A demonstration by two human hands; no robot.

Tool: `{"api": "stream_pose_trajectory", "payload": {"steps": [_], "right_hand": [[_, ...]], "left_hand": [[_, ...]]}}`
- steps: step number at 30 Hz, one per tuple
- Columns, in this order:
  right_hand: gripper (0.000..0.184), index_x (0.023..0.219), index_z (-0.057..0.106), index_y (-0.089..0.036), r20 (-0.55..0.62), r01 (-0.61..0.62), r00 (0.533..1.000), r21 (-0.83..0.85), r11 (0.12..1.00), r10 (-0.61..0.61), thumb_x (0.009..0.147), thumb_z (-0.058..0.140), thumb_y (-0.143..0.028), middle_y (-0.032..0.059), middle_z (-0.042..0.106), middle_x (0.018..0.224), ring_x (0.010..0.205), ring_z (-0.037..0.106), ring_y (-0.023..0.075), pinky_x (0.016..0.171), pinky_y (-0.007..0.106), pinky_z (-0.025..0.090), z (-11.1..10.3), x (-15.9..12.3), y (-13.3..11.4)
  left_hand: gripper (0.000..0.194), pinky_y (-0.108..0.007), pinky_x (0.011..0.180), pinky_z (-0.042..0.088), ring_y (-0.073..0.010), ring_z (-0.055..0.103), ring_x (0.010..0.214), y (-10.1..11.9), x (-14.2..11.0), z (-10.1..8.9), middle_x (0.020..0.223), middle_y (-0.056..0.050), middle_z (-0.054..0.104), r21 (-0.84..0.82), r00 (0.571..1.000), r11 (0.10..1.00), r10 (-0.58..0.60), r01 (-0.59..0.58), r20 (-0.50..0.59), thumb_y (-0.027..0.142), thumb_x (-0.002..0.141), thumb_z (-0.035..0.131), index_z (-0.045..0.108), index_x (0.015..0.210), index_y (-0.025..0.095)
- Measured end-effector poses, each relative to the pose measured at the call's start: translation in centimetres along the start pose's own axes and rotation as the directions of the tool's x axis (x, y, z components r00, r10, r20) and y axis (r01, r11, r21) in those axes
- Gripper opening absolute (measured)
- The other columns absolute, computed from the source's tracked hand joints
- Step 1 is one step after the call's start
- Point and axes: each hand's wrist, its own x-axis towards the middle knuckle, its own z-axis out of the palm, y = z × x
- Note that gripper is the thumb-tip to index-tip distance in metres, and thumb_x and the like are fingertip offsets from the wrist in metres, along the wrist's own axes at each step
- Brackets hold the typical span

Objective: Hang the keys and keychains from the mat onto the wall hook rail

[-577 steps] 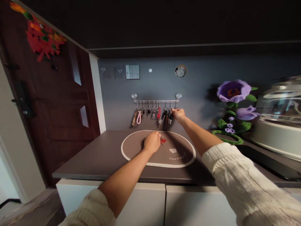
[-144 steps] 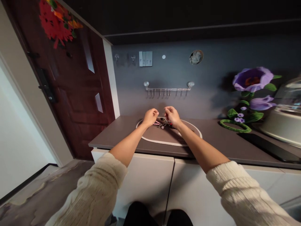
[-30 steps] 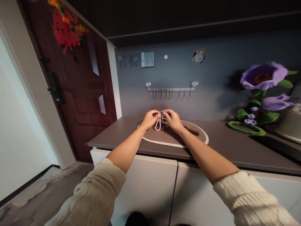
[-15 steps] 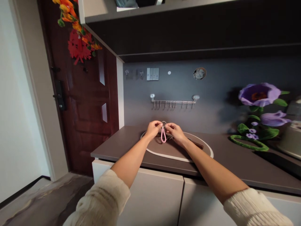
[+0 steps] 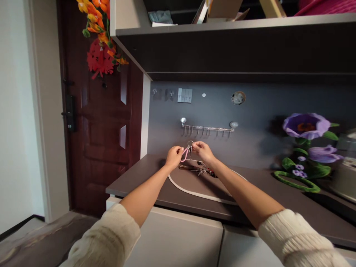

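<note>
Between my two hands, above the brown countertop (image 5: pixel 130 174), hangs a keychain with a pink loop strap (image 5: pixel 184 155) and a metal ring (image 5: pixel 190 143). My left hand (image 5: pixel 174 155) pinches the pink strap at its left side. The fingers of my right hand (image 5: pixel 204 151) are closed at the ring, and a thin metal piece, likely a key (image 5: pixel 190 154), dangles below it. Under my hands a cluster of keys and small dark items (image 5: pixel 204 170) lies inside a white oval outline (image 5: pixel 191 191) on the counter.
A clear rail with several hooks (image 5: pixel 208 128) is fixed to the grey wall behind. A dark cabinet underside (image 5: pixel 222 52) overhangs the counter. Purple plush flowers (image 5: pixel 306 126) stand at right, beside a pale appliance (image 5: pixel 347 174). A dark red door (image 5: pixel 111 159) is at left.
My left hand has shifted left and drawn the pink strap sideways from hanging straight down. My right hand stays at the ring. The camera has tilted up a little, showing more of the shelf.
</note>
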Motion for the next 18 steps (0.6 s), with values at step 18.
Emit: {"api": "stream_pose_trajectory", "payload": {"steps": [18], "right_hand": [[0.016,0.064,0.050,-0.016,-0.370,-0.130,0.923,-0.049,0.990,0.103,0.079,0.047,-0.018,-0.0001,0.054,0.057,0.047,0.051,0.0083,0.051,0.024,0.049,5.0,9.6,0.7]], "left_hand": [[0.032,-0.027,0.073,0.040,-0.0169,0.056,0.084,-1.1,-1.0,-0.3,0.089,-0.007,0.062,0.625,0.998,0.781,-0.054,0.020,0.035,0.026,0.088,0.030,0.060,0.084,0.017]]}}
